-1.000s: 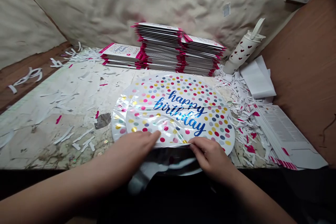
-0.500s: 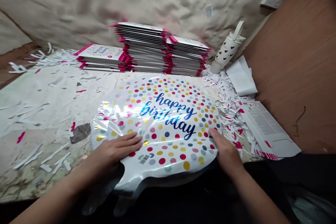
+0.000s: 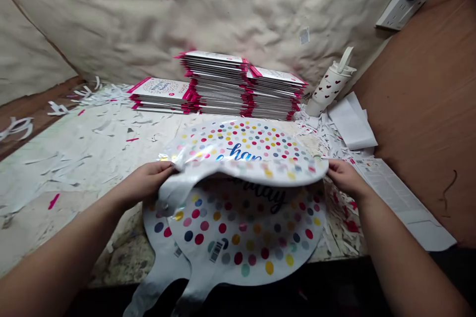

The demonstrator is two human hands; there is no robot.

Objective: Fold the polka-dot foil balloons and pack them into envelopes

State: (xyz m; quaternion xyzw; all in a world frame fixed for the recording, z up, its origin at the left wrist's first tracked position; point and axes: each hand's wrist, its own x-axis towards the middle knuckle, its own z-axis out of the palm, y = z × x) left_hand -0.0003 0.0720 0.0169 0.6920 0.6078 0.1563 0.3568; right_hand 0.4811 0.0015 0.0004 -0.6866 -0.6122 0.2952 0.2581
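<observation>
Listing what we have in hand: our left hand (image 3: 143, 183) and right hand (image 3: 347, 178) raise a thin, glossy foil balloon layer (image 3: 249, 146), printed with multicoloured dots and blue script, so that it arcs in a soft curve. Our left fingers (image 3: 159, 168) are closed on its crinkled left edge, and our right fingers (image 3: 334, 168) sit together, pinching its right rim. Beneath it, a matching round foil face (image 3: 241, 237) lies flat on the scuffed worktop (image 3: 67, 168), with a printed barcode (image 3: 216, 250) and two tapering white foil tails (image 3: 158, 282). We cannot tell whether this face is joined to the raised layer.

Further along the worktop stand three piles of flat packets (image 3: 219, 84), smooth and thin, with magenta edges. Ribbon-like paper offcuts (image 3: 327, 138) lie scattered, flecked with pink. To the right we have a white heart-patterned bottle (image 3: 329, 86) with a looped lid and a folded printed sheet (image 3: 394, 193). Crumpled cream fabric (image 3: 186, 10) hangs behind, beside a brown board (image 3: 420, 109) and a white socket strip (image 3: 400, 7).
</observation>
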